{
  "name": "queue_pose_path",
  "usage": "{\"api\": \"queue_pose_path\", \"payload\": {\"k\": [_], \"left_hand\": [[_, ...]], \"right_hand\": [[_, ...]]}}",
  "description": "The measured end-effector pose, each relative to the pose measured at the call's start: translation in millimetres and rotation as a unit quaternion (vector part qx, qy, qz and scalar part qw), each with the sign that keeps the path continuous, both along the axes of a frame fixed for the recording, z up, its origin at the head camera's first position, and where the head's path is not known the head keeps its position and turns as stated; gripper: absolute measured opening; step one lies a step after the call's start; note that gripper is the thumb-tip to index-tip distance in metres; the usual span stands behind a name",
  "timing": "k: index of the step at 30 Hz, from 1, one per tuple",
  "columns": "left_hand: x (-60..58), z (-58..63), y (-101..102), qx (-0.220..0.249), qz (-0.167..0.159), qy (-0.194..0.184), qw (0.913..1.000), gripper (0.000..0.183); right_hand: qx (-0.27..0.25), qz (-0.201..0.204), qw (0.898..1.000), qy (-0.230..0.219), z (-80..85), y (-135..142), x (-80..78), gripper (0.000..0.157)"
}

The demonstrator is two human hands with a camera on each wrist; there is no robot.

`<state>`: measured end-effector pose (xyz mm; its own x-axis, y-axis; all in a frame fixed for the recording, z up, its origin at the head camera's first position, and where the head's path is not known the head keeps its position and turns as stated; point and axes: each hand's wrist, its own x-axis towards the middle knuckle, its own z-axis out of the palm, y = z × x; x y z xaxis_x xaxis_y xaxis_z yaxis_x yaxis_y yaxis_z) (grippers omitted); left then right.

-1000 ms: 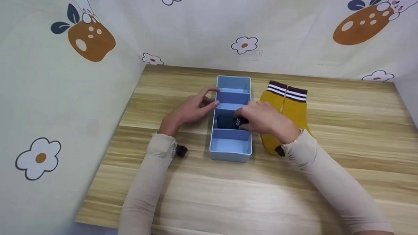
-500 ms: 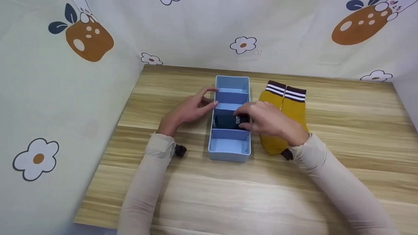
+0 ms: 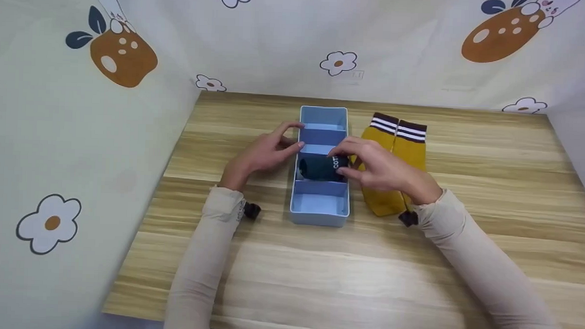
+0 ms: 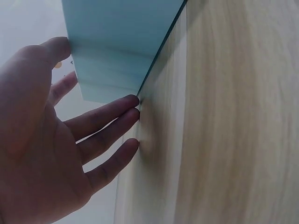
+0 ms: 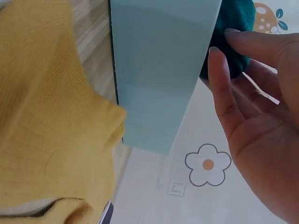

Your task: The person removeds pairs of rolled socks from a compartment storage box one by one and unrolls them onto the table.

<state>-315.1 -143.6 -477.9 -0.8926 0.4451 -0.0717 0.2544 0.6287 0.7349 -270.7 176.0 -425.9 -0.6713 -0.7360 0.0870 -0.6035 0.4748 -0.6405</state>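
Note:
A dark green rolled sock (image 3: 316, 168) with white lettering lies in the third compartment from the back of a light blue divided box (image 3: 320, 219). My right hand (image 3: 375, 165) pinches its right end between thumb and fingers. In the right wrist view, the green fabric (image 5: 238, 21) shows above the box wall beside the fingertips. My left hand (image 3: 266, 154) touches the box's left side with extended fingers. The left wrist view shows those fingertips against the wall (image 4: 112, 46) and near its base. Part of the roll is hidden by my right hand.
A pair of mustard yellow socks (image 3: 409, 156) with striped cuffs lies flat just right of the box, partly under my right hand. The wooden table (image 3: 308, 277) meets a patterned cloth wall (image 3: 402, 85) behind and another at the left.
The rolled sock shows more and looks slightly higher in its compartment. My right hand has shifted a little to the right with it. My left hand stays at the box.

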Motion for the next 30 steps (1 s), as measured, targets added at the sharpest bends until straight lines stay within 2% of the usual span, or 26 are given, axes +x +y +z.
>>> {"api": "queue_pose_path", "payload": {"k": [7, 12, 22, 30], "left_hand": [[1.3, 4.2, 1, -0.006, 0.012, 0.001, 0.9999, 0.058], [1.7, 6.1, 1, -0.006, 0.005, -0.005, 1.0000, 0.060], [-0.2, 11.6, -1, 0.002, -0.003, -0.016, 0.9999, 0.057], [-2.7, 16.7, 0, 0.008, -0.011, -0.019, 0.9997, 0.057]], "right_hand": [[-0.026, -0.015, 0.999, -0.019, 1.2, 6, 3.3, 0.035], [-0.042, -0.029, 0.998, -0.041, 3.8, 14, 6.1, 0.035], [-0.077, -0.043, 0.996, -0.004, 4.2, 42, 7.3, 0.030], [-0.096, -0.060, 0.993, -0.026, 0.2, 60, 11.2, 0.030]]}}
